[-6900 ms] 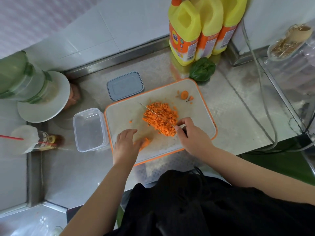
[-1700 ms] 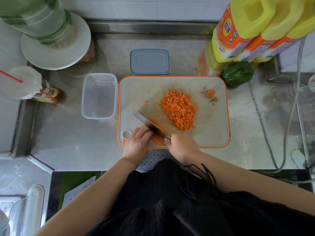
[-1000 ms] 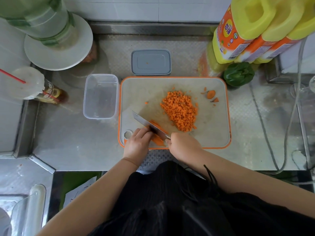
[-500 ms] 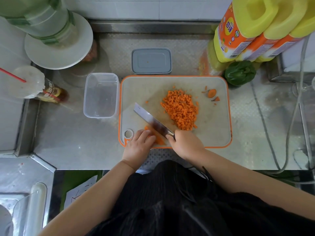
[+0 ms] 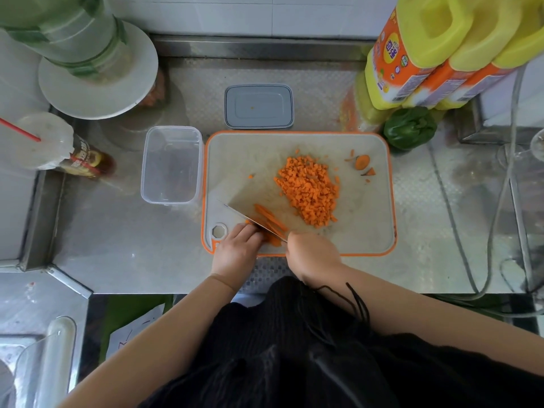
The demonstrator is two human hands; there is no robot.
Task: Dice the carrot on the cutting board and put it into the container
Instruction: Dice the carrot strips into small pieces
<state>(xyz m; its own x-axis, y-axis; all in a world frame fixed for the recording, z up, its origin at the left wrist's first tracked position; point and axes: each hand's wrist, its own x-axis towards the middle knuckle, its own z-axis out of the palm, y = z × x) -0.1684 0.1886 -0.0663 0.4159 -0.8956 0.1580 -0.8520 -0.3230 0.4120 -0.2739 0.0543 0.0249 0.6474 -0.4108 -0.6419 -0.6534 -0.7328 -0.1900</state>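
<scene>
A pile of diced carrot (image 5: 309,189) lies in the middle of the orange-rimmed cutting board (image 5: 365,225). Near the board's front edge lie carrot strips (image 5: 269,216). My left hand (image 5: 237,251) holds down the remaining carrot piece (image 5: 272,238), fingers curled on it. My right hand (image 5: 313,254) grips the handle of a knife (image 5: 244,214), whose blade stands edge-down against the carrot, beside my left fingers. A clear, empty container (image 5: 172,164) stands right against the board's left side.
A grey lid (image 5: 259,106) lies behind the board. Carrot ends (image 5: 362,163) sit at the board's far right. Yellow bottles (image 5: 426,51) and a green pepper (image 5: 409,128) stand at the back right. A cup with a straw (image 5: 44,142) and a blender (image 5: 88,54) stand left. Cables (image 5: 459,231) run right.
The knife blade has come down from a raised, flatter tilt to edge-down on the carrot. Fresh strips lie just beyond the blade. My left hand stays on the carrot.
</scene>
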